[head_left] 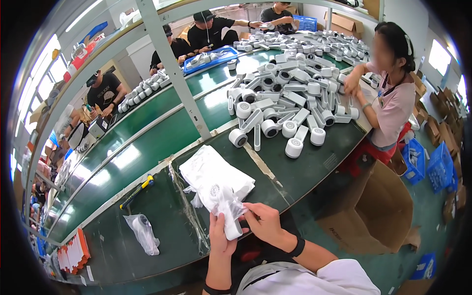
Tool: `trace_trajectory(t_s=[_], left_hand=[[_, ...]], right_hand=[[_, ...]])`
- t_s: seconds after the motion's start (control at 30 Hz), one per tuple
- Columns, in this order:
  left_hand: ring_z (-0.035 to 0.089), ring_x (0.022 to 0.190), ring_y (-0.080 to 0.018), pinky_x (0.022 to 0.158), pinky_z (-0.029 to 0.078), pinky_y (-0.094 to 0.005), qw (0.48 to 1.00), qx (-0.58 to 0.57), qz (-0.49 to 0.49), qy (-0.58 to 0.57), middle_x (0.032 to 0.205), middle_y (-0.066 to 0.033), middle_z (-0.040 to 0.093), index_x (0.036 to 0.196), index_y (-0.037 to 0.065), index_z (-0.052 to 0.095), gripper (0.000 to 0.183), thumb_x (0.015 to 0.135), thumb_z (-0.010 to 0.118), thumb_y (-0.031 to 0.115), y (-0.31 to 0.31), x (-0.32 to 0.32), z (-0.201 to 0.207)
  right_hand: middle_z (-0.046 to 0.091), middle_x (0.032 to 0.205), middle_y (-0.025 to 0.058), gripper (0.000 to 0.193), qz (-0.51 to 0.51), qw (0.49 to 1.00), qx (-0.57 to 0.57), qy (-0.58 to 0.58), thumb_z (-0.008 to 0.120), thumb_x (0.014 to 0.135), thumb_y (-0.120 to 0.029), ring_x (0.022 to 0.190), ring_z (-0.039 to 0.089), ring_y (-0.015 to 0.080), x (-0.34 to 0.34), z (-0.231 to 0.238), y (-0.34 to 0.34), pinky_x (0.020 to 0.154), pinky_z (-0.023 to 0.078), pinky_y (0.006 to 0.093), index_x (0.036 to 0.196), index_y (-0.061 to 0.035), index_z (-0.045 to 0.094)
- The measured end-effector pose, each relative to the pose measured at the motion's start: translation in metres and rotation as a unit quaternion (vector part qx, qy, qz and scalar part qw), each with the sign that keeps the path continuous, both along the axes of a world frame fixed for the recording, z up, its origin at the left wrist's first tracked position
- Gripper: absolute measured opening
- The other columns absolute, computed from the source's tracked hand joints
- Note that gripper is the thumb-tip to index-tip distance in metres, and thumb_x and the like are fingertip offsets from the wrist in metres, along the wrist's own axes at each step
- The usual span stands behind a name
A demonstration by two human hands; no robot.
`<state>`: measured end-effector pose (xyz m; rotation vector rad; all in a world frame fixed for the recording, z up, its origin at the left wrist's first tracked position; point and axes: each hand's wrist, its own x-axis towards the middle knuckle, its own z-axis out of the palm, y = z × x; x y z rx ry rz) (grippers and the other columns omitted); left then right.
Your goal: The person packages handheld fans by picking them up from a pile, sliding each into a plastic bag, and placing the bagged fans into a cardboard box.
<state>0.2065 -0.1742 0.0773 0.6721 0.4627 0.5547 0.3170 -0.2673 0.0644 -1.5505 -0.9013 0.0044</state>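
A white handheld device (232, 225) with a round grilled head and a long handle is partly inside a clear plastic bag (238, 208). My left hand (220, 237) grips the handle from the left, thumb on top. At the bag's right side, the fingertips of my right hand (265, 223) pinch its thin film. Just beyond lies a stack of white plastic bags (209, 169) on the green table, partly under the device's head. Off to the left rests another bagged device (142, 234).
A yellow-and-black cutter (138, 191) and an orange box with white strips (74, 251) lie to the left. Many loose white devices (290, 93) are heaped at the far right. A co-worker (391, 88) stands beside them, near an open cardboard box (369, 211). A metal post (174, 69) rises by the conveyor.
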Motion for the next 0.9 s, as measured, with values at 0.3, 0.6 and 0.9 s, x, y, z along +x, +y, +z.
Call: trace_trajectory(t_s=[0.3,0.6,0.9], left_hand=[[0.067,0.077,-0.0252,0.049,0.058,-0.0388,0.999,0.020,0.040,0.004,0.108,-0.0135,0.063,0.134,0.013,0.040,0.033,0.103,0.045,0.022,0.002,-0.001,-0.004],[0.067,0.080,-0.0192,0.059,0.057,-0.0343,0.962,0.206,0.146,0.100,0.103,-0.0122,0.066,0.119,-0.001,0.051,0.026,0.099,0.054,0.016,-0.003,0.006,-0.014],[0.061,0.090,-0.0119,0.080,0.049,-0.0253,0.907,0.366,0.172,0.120,0.104,-0.0077,0.064,0.118,-0.003,0.055,0.027,0.099,0.056,0.015,-0.017,0.001,-0.004]], right_hand=[[0.070,0.084,0.0119,0.021,0.017,0.999,0.040,-0.020,0.063,0.086,0.000,0.065,0.067,0.0161,-0.012,-0.010,-0.003,0.056,0.052,0.0266,0.106,0.0027,0.068],[0.061,0.118,0.0148,0.058,0.071,0.996,0.040,0.018,0.074,0.079,-0.008,0.089,0.065,0.0211,-0.017,0.016,-0.014,0.078,0.054,0.0322,0.131,0.0008,0.051],[0.064,0.116,0.0068,0.047,0.237,0.914,0.025,0.329,0.064,0.094,-0.007,0.101,0.060,0.0106,-0.014,-0.006,-0.007,0.085,0.051,0.0265,0.137,0.0022,0.046]])
